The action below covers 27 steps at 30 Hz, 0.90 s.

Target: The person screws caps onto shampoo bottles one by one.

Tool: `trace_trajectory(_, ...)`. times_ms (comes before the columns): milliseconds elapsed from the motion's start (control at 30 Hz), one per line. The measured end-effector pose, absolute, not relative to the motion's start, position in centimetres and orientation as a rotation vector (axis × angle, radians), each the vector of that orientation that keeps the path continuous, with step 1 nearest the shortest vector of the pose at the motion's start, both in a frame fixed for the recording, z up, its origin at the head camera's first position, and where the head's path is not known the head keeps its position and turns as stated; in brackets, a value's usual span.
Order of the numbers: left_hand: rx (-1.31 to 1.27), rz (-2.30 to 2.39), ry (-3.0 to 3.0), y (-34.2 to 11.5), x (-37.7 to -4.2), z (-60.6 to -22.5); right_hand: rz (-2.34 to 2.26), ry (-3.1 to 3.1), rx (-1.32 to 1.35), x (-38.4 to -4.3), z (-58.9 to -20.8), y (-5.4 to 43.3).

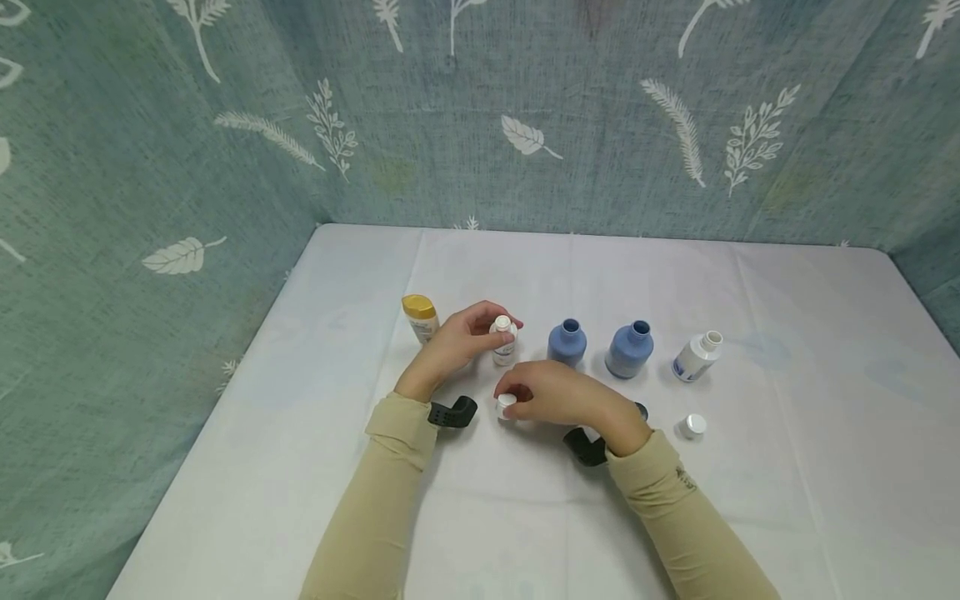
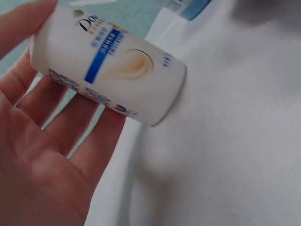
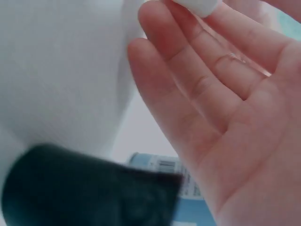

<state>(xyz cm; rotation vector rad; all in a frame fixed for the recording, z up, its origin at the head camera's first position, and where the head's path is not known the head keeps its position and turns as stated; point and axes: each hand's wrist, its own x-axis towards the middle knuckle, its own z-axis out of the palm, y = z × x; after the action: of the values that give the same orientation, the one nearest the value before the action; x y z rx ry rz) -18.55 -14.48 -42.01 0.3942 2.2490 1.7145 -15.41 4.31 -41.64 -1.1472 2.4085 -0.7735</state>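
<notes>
My left hand [image 1: 463, 337] grips a small white bottle [image 1: 504, 353] between thumb and fingers, its narrow neck pointing up in the head view. Seen from the left wrist, this bottle [image 2: 120, 66] has a blue stripe and a cream swirl on its label, and its base is close over the white cloth. In front of it, my right hand [image 1: 558, 390] pinches a white cap [image 1: 507, 402] at the fingertips, low over the table. Only an edge of that cap [image 3: 202, 5] shows in the right wrist view.
Right of the held bottle stand two blue bottles, one nearer [image 1: 567, 343] and one farther right [image 1: 630, 350], both with open necks. Beyond them is an open white bottle [image 1: 697, 357]; another white cap [image 1: 693, 426] lies in front. A gold-capped bottle [image 1: 420, 315] stands behind the left hand.
</notes>
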Motion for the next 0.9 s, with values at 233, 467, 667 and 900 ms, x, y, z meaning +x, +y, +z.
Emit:
trace_trajectory(233, 0.512, 1.776, 2.150, -14.5, -18.1, -41.9, -0.923, 2.512, -1.085, -15.7, -40.8, 5.2)
trace_trajectory(467, 0.540, 1.809, 2.059, -15.0, -18.3, -42.8, -1.125, 2.557, -0.994, -15.5, -39.0, 6.0)
trace_trajectory(667, 0.500, 1.773, 2.124, -15.1, -18.1, -42.6, -1.382, 2.664, -0.957, -15.5, -38.1, 6.3)
trace_trajectory(900, 0.481, 1.759, 2.134, -15.4, -17.9, -42.9, -1.752, 2.722, -0.994, -15.3, -39.1, 4.7)
